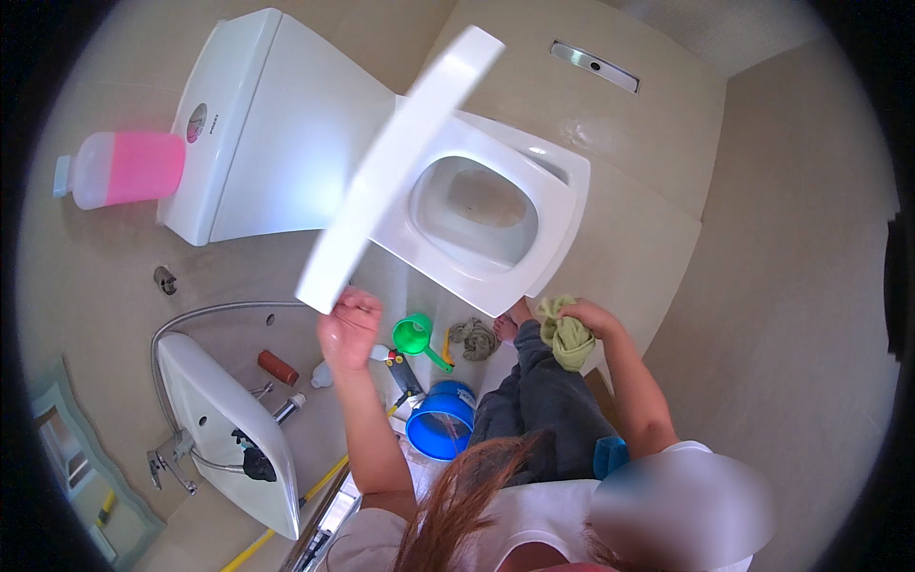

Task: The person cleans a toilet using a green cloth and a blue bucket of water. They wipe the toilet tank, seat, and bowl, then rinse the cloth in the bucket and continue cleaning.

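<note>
While at the white lid [394, 173], left hand [349, 332], grip unclear; right hand [593, 317] tight around green cloth [567, 341].

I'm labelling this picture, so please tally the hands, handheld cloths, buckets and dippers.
Hands: 2, left hand and right hand
Handheld cloths: 1, yellow-green cloth
Buckets: 1, blue bucket
Dippers: 1, green dipper
Total: 5
</note>
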